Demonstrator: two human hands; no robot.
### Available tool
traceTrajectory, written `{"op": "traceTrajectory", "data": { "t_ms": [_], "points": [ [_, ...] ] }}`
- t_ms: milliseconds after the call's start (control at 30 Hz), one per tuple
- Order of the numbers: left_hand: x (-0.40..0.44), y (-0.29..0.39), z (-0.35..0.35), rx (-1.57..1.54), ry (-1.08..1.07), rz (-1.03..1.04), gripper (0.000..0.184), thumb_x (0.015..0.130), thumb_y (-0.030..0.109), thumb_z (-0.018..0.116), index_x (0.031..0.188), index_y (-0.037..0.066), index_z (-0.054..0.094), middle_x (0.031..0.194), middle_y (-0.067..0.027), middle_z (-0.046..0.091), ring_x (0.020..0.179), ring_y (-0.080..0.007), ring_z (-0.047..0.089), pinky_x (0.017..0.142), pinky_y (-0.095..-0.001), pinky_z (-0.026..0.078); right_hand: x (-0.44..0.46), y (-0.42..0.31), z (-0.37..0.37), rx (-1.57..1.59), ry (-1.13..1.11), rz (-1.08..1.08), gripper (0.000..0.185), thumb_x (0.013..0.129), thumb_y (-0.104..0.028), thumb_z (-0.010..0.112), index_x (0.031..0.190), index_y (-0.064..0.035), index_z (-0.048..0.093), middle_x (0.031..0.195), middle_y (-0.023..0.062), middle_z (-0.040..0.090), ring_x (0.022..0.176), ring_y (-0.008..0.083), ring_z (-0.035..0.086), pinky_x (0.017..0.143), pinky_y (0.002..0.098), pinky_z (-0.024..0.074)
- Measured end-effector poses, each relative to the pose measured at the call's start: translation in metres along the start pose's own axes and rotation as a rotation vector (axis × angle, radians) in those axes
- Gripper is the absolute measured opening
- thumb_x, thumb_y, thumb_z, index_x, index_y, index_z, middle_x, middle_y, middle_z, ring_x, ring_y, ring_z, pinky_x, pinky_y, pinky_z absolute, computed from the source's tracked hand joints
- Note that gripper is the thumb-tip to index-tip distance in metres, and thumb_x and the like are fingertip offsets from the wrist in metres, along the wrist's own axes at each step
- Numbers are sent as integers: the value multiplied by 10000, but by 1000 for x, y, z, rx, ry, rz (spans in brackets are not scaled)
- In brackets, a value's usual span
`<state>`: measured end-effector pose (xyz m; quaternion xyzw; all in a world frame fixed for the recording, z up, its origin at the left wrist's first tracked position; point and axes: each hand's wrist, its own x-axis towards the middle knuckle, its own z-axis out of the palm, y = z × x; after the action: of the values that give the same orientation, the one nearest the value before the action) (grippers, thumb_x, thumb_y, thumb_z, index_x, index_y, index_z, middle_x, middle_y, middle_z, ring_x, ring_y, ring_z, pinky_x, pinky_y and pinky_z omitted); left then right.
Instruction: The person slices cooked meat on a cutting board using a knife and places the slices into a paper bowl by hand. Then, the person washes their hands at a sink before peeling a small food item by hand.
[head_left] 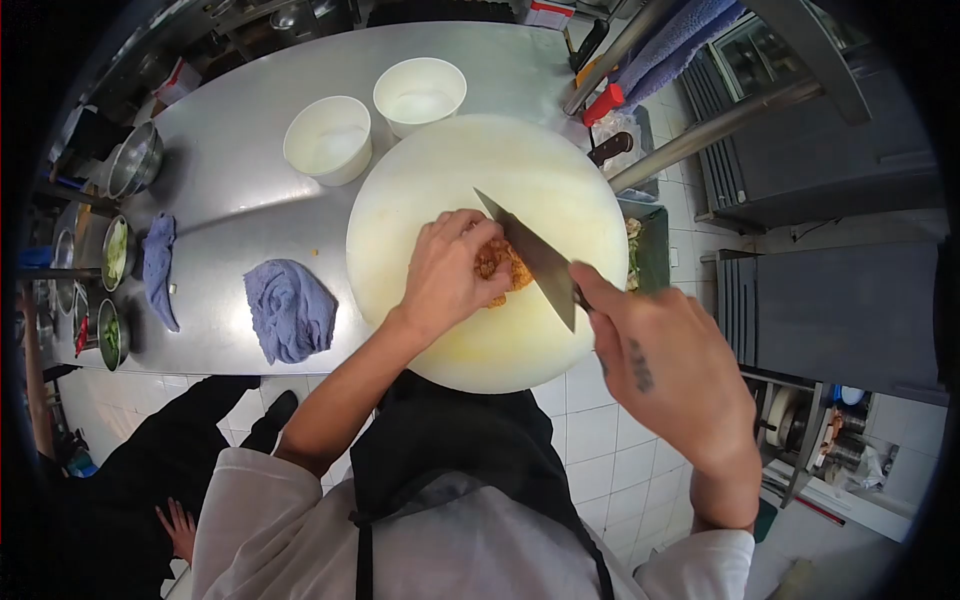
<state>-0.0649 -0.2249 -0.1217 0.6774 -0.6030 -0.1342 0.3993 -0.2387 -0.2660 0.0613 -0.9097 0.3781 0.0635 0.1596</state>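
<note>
A large round white cutting board [420,210] lies on the steel table in front of me. Near its middle is a piece of golden-brown food [512,272], crusty on the outside. My left hand [450,270] holds it from the left with curled fingers, which cover part of it. My right hand [670,370] is closed round the handle of a wide-bladed knife [535,262]. The blade slants from upper left to lower right, beside the food's right side. Most of the handle is hidden in my fist.
Two white bowls [328,160] stand behind the board. A blue cloth [290,310] lies to the left, with metal bowls [114,332] at the far left. Another knife handle [611,149] and a food bin [652,245] are at right. A co-worker's hand [179,530] shows lower left.
</note>
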Motion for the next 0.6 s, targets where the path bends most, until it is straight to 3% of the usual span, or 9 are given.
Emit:
{"op": "traceTrajectory", "data": {
  "t_ms": [33,167,267,467,533,600],
  "points": [
    [0,0,0,10,14,17,313,642,150,751,911,31,644,946,-123,636,933,-326,581,851,-414,446,4,1,6,-7,87,-54,325,863,-69,566,1175,-100,650,740,194,641,682,386,583,682,454,479],
    [0,-1,-1,15,-13,-3,309,646,160,747,913,45,644,971,-104,630,951,-311,573,856,-405,430,12,2,7,4,72,-64,330,859,-68,572,1179,-102,647,749,192,640,685,385,583,682,448,478],
    [-2,1,2,41,6,-38,304,647,157,745,918,63,644,990,-82,623,968,-290,563,867,-390,412,2,3,-4,8,-59,-2,325,858,-69,572,1174,-90,644,759,197,640,688,389,585,692,451,477],
    [-5,0,3,74,64,6,299,628,161,737,900,82,643,963,-61,608,950,-250,554,824,-371,392,16,9,16,-16,86,-125,345,855,-58,568,1195,-71,624,734,217,628,661,408,586,685,469,479],
    [-7,3,1,61,27,-45,291,653,147,746,914,86,634,996,-46,616,974,-254,557,850,-376,390,1,10,4,19,-41,-50,355,856,-56,567,1208,-67,612,723,227,621,663,409,594,672,479,485],
    [-7,3,3,60,33,-48,292,651,144,747,913,87,633,994,-41,616,972,-251,557,846,-374,387,9,8,12,-2,-8,-75,354,855,-50,568,1206,-60,613,726,229,623,664,409,602,665,476,488]
  ]
}}
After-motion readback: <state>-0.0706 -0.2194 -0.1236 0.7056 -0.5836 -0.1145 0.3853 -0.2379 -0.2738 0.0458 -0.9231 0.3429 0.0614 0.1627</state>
